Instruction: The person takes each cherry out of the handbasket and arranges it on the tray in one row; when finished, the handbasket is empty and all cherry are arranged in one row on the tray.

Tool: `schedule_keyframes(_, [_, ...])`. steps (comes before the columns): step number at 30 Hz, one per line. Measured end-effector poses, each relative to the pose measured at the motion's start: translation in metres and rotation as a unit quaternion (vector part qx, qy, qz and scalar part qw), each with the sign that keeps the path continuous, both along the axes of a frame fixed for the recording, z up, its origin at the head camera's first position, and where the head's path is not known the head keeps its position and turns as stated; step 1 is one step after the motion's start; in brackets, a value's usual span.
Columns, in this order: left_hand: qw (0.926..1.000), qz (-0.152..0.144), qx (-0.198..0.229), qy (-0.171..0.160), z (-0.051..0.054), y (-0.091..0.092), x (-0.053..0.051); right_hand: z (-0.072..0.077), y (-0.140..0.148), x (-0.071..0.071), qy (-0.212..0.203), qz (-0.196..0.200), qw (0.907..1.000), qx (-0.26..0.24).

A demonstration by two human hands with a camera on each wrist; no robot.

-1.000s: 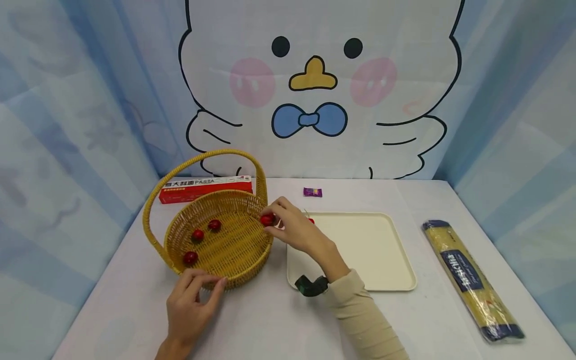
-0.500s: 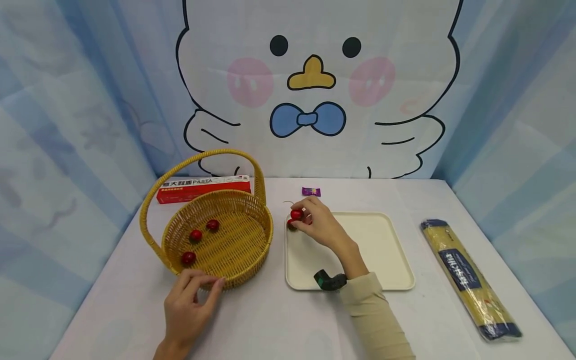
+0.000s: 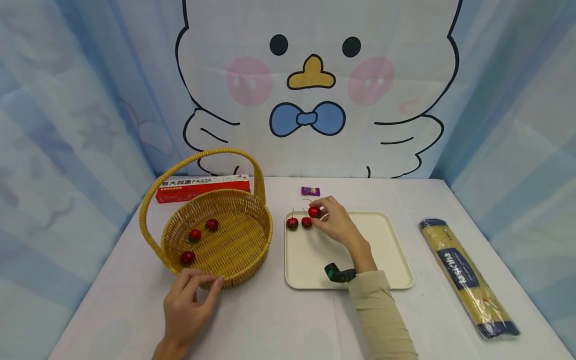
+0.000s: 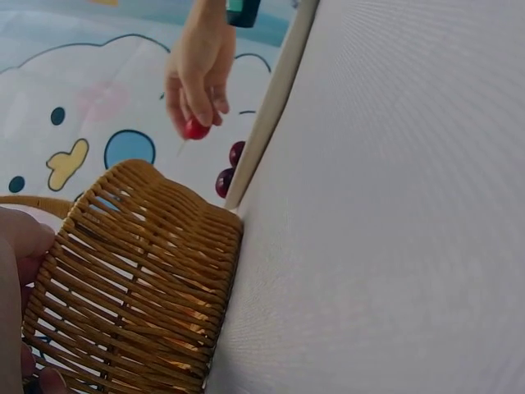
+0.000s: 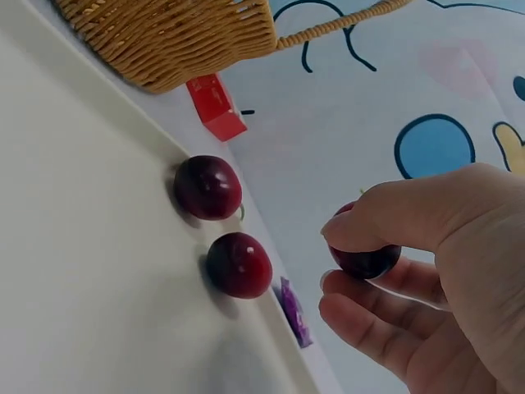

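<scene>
Red pasta box (image 3: 202, 187), purple packet (image 3: 310, 191), yellow package (image 3: 467, 276)

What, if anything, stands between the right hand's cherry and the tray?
Nothing visible does. The right hand holds the cherry raised near the far edge of the tray; two other cherries lie on it, left of the held one.

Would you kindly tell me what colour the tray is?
The tray is a plain cream, or off-white; it shows best in the head view.
</scene>
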State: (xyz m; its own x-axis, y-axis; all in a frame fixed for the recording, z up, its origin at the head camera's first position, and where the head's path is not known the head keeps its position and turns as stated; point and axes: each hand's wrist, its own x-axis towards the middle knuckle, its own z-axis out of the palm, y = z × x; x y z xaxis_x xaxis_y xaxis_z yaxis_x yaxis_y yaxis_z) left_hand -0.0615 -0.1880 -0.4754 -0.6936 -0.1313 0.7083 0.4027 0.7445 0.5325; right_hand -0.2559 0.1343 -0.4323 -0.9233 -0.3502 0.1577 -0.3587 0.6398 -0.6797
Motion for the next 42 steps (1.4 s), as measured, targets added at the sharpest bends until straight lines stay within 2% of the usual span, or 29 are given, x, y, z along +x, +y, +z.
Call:
schedule_keyframes(7, [1.0,-0.005,0.0,0.006,0.001,0.0,-0.001,-0.01,0.007,-0.005,-0.017,-0.024,0.9996,0.004])
schedule_keyframes(14, [1.0,-0.001,0.0,-0.004,0.001,0.0,0.0,-0.019,0.01,-0.01,-0.018,-0.039,0.9988,0.023])
schedule_keyframes(21, [1.0,0.002,0.0,-0.003,0.001,0.001,0.001,-0.025,0.012,-0.01,-0.06,-0.064,0.9958,0.028])
schedule_keyframes(25, [1.0,0.001,0.003,-0.002,0.001,0.001,0.001,-0.029,0.013,-0.011,-0.07,-0.068,0.9947,0.031])
schedule_keyframes(28, [1.0,0.0,0.004,-0.002,0.002,0.001,0.002,-0.03,0.013,-0.011,-0.075,-0.072,0.994,0.035])
schedule_keyframes(35, [0.9994,-0.015,0.003,0.031,0.004,0.001,0.0,-0.029,0.015,-0.011,-0.082,-0.072,0.9931,0.042])
schedule_keyframes(42, [0.9996,-0.011,-0.001,0.025,0.003,0.001,-0.001,-0.026,0.015,-0.01,-0.091,-0.074,0.992,0.046])
